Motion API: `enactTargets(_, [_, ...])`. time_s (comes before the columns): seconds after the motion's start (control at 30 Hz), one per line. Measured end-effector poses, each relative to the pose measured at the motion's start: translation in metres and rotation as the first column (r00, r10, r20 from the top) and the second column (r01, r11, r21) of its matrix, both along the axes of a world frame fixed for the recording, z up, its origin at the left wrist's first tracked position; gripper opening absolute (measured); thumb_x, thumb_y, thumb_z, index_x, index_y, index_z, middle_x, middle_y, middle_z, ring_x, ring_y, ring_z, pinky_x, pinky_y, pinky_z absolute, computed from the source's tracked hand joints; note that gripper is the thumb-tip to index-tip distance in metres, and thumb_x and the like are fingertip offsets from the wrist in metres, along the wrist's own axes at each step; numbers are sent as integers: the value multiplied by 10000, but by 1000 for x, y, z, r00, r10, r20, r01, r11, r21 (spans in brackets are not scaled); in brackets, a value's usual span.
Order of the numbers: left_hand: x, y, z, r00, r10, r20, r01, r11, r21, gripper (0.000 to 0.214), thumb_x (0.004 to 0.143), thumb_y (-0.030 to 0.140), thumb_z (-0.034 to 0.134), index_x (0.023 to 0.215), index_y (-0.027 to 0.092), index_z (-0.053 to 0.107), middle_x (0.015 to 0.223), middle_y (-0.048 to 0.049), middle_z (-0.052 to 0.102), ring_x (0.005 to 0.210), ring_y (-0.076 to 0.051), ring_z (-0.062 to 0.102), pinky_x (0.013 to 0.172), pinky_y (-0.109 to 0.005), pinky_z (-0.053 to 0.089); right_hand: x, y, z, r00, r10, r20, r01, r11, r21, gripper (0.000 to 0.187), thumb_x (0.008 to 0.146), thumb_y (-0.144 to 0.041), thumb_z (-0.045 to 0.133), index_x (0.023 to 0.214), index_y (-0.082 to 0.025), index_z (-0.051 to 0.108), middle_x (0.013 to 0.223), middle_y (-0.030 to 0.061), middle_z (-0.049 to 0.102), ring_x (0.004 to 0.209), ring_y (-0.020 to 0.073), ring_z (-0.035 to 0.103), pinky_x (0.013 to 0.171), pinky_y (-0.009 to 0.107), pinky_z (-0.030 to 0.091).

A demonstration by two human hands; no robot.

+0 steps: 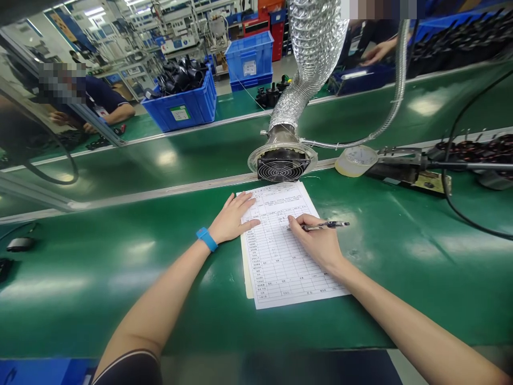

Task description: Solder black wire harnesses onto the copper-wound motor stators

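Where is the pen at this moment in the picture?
In the head view, the pen is held in the right hand, over the printed form, to the right of the left hand.

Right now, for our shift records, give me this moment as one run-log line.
left hand: flat on printed form | right hand: gripping pen, tip on form | beyond form: ducted fan

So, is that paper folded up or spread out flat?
Spread flat. The printed form lies on a buff folder on the green belt, no folds showing, under the left hand.
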State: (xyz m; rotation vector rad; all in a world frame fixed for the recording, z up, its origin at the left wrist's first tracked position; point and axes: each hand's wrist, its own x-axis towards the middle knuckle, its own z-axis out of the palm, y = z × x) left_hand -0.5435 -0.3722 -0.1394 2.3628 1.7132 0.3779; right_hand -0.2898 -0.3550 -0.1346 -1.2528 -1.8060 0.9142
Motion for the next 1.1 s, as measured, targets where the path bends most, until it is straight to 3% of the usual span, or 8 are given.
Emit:
enactTargets(0.1, [0, 0, -1, 1000, 3, 8, -3, 1000, 1, 699, 943, 655, 405, 1501, 234, 380, 1600, -86, 326, 1506, -271, 223, 1254, -514, 110, -4, 0, 5, 998, 35, -47, -36, 999, -10, 395, 886, -439, 595, 577, -200, 543, 552, -9, 518, 532, 141, 457, 528, 289, 354])
enactTargets(0.23, [0, 0, 0, 1000, 3, 13, -3, 1000, 8, 704, 940, 657, 410, 1502, 234, 377, 1600, -87, 325, 1508, -278, 215, 1253, -520, 112, -8, -2, 14, 983, 134, -129, -147, 984, -100, 313, 845, -465, 659, 692, -192, 663, 660, 20, 633, 578, 158, 533, 534, 288, 391])
enactTargets(0.37, [0, -1, 2, 1000, -3, 11, 3, 1000, 8, 704, 945, 654, 403, 1496, 217, 382, 1603, -94, 319, 1507, -275, 218, 1254, -515, 106, -16, -7, 23, 977, 176, -118, -194, 967, -162, 344, 854, -466, 648, 647, -192, 624, 584, -3, 573, 497, 130, 471, 496, 284, 357])
enactTargets(0.53, [0, -1, 1, 1000, -2, 12, 2, 1000, 8, 699, 948, 646, 401, 1495, 210, 383, 1604, -94, 317, 1510, -272, 208, 1256, -503, 105, -33, -11, 8, 989, 110, -94, -118, 990, -80, 458, 902, -491, 560, 555, -205, 476, 520, -22, 473, 509, 133, 438, 527, 289, 353])
enactTargets(0.7, [0, 0, 0, 1000, -5, 27, 5, 1000, -1, 686, 949, 642, 403, 1496, 230, 381, 1609, -84, 308, 1509, -275, 214, 1256, -506, 99, -35, -9, -11, 992, 119, -51, -119, 993, -8, 464, 935, -471, 509, 559, -208, 442, 523, -26, 443, 529, 137, 419, 552, 293, 346])
enactTargets(1.1, [1, -2, 5, 1000, 2, 31, -2, 1000, -10, 695, 948, 647, 401, 1483, 204, 402, 1607, -97, 308, 1511, -271, 207, 1254, -505, 110, -37, -11, -11, 988, 150, 39, -152, 985, 75, 431, 943, -426, 517, 577, -209, 449, 524, -26, 437, 518, 136, 373, 534, 300, 297])
